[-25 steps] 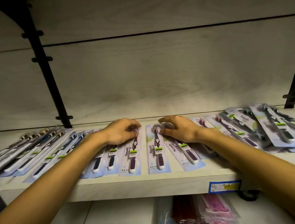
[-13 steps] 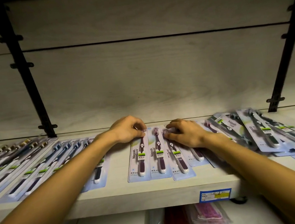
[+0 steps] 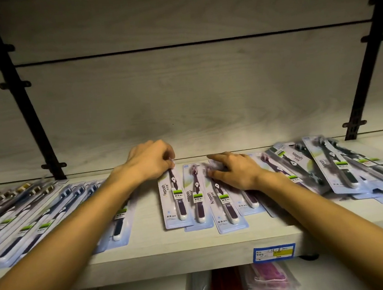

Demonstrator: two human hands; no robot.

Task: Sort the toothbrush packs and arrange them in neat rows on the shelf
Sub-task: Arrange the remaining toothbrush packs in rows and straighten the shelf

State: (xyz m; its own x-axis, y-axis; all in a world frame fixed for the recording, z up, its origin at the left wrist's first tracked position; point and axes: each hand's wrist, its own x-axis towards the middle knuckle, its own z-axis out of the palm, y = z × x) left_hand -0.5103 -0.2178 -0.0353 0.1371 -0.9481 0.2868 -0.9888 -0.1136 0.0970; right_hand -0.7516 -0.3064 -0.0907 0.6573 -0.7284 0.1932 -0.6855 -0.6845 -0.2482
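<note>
A: Pinching the top of a purple pack (image 3: pixel 175 200), your left hand (image 3: pixel 150 160) has its fingers curled at the pack's far end, near the back wall (image 3: pixel 181 103).

B: And the right?

A: Your right hand (image 3: pixel 235 172) lies flat, fingers spread and fairly straight, pressing on the next purple packs (image 3: pixel 223 203). It grips nothing as far as I can see.

B: Where are the packs?

A: All on the shelf (image 3: pixel 197 246). Three purple ones lie side by side in the middle, overlapping a bit at the edges, handles toward you. The third one is tilted slightly.

B: Left side?

A: Blue packs (image 3: pixel 38 230) in a fanned row, partly under your left forearm. Further left, gold packs (image 3: pixel 12 196), blurry.

B: Right side?

A: Loose pile of dark packs (image 3: pixel 329 167), overlapping, angled, some stacked on others.

B: Anything else?

A: Price tag (image 3: pixel 274 253) on the shelf's front edge. Below it, bagged red and pink items (image 3: pixel 245 286), can't tell what. Black brackets (image 3: pixel 26 104) run up the wall on both sides.
</note>
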